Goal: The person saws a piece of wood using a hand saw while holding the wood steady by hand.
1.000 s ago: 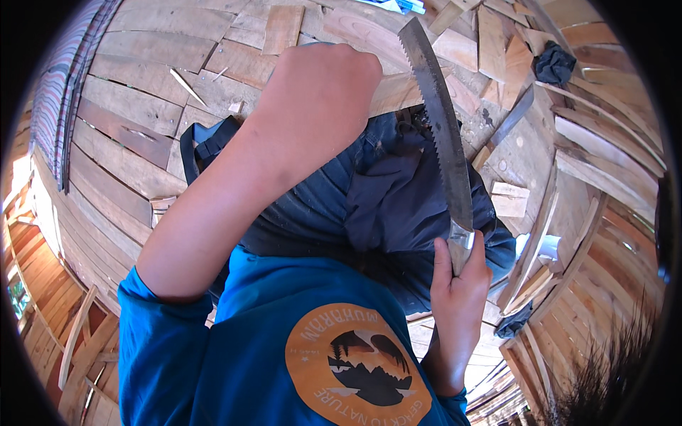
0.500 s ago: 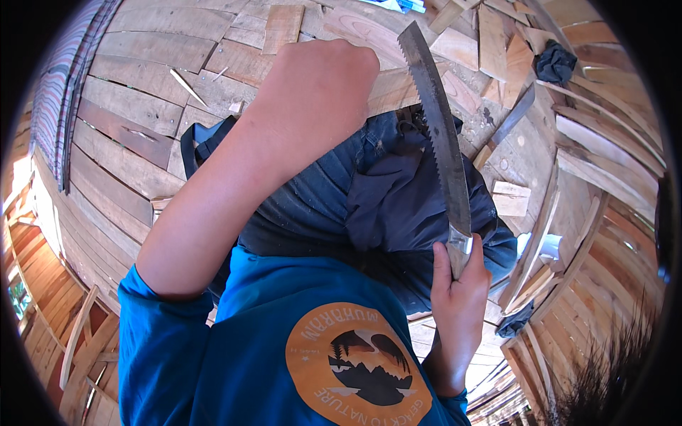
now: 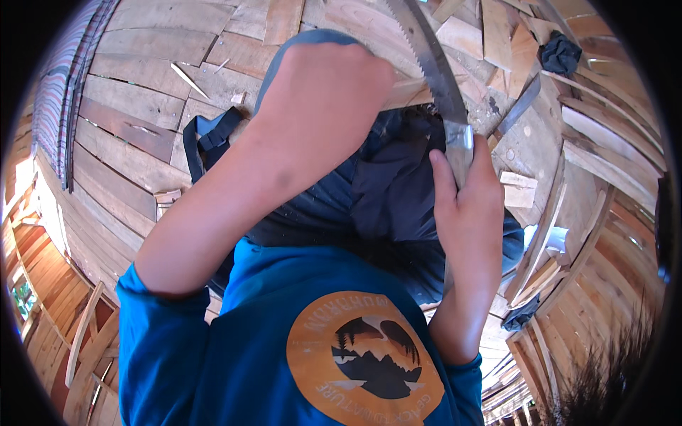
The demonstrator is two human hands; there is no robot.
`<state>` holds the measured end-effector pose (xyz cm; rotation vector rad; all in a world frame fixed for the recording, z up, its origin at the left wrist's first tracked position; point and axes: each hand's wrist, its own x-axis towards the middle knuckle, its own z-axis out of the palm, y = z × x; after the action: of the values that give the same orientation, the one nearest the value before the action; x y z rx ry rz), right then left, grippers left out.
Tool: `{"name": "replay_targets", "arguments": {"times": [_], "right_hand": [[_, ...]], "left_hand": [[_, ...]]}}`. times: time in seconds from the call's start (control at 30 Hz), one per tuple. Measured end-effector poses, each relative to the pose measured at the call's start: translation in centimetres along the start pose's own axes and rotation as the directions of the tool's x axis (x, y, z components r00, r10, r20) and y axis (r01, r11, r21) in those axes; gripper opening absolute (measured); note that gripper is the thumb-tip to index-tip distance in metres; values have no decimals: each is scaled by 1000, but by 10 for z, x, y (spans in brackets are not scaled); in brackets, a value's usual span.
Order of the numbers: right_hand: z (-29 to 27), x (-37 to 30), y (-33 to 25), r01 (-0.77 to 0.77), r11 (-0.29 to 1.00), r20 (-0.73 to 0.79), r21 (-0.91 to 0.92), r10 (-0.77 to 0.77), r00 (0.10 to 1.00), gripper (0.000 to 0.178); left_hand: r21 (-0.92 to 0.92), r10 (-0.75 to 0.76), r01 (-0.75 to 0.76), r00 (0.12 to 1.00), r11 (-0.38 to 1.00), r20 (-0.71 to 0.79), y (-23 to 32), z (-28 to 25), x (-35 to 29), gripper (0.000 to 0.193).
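A curved handsaw [image 3: 435, 65] with a toothed dark blade points away from me, its tip beyond the upper edge of the view. My right hand [image 3: 470, 202] is wrapped round its wooden handle, thumb along the side. The blade lies across a pale wooden board [image 3: 410, 94] in front of my lap. My left hand [image 3: 337, 82] is closed, back upward, over that board's left part; its fingertips are hidden beneath. Dark trousers and a bunched black cloth [image 3: 394, 188] lie below the board, between my arms.
A knife-like blade [image 3: 522, 106] lies on the plank floor [image 3: 135, 92] at the right. Loose wood offcuts [image 3: 460, 39] and a black cloth bundle [image 3: 559, 54] are farther off. Curved planks [image 3: 611, 153] line the right side. A striped cloth [image 3: 64, 92] hangs at the left.
My right hand has pushed the saw forward, away from my body, so the handle is now close to the board. My left hand has shifted slightly right.
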<state>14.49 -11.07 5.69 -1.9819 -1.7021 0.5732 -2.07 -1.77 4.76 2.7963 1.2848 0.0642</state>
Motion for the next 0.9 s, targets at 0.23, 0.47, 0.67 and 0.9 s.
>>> {"name": "replay_targets", "arguments": {"times": [0.23, 0.47, 0.67, 0.9], "right_hand": [[-50, -74, -3, -400, 916, 69, -32, 401, 914, 27], [-34, -74, -1, -260, 965, 110, -45, 264, 958, 21], [-33, -76, 3, -213, 976, 79, -44, 216, 973, 19], [-31, -76, 2, -264, 964, 119, -15, 264, 957, 20]], "left_hand": [[-55, -78, 79, 997, 995, 15, -12, 6, 13, 27], [-113, -103, 105, 994, 988, 18, -17, 9, 16, 33], [-69, -157, 163, 984, 984, 85, -17, 2, 19, 34], [-91, -123, 128, 991, 988, 56, -19, 3, 18, 34]]}}
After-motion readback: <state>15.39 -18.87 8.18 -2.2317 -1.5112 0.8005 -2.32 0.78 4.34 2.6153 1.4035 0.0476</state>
